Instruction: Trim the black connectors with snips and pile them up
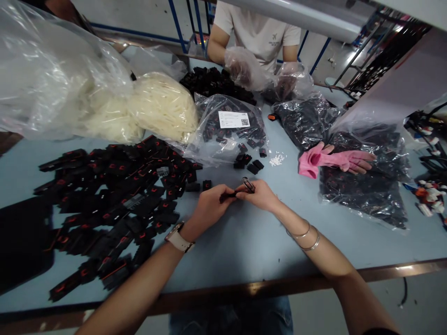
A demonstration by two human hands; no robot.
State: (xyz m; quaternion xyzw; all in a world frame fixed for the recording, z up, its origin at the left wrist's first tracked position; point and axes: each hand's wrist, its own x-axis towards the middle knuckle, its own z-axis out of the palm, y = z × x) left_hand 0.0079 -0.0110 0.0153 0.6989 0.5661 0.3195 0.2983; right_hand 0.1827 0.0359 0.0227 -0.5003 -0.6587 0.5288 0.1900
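Note:
My left hand is closed around a small black plastic connector, mostly hidden by the fingers. My right hand meets it at the fingertips and grips a slim, shiny tool that looks like tweezers; its tip is hidden. Just beyond the hands lie several loose black connectors and a small heap of tiny white pieces. Left of my left hand spreads a large pile of black connectors with orange-red parts.
Clear bags of cream-coloured pieces stand back left. A labelled bag of connectors sits ahead. Pink gloves lie on bagged black parts at right. Opposite, a co-worker handles plastic bags. A black tray is far left.

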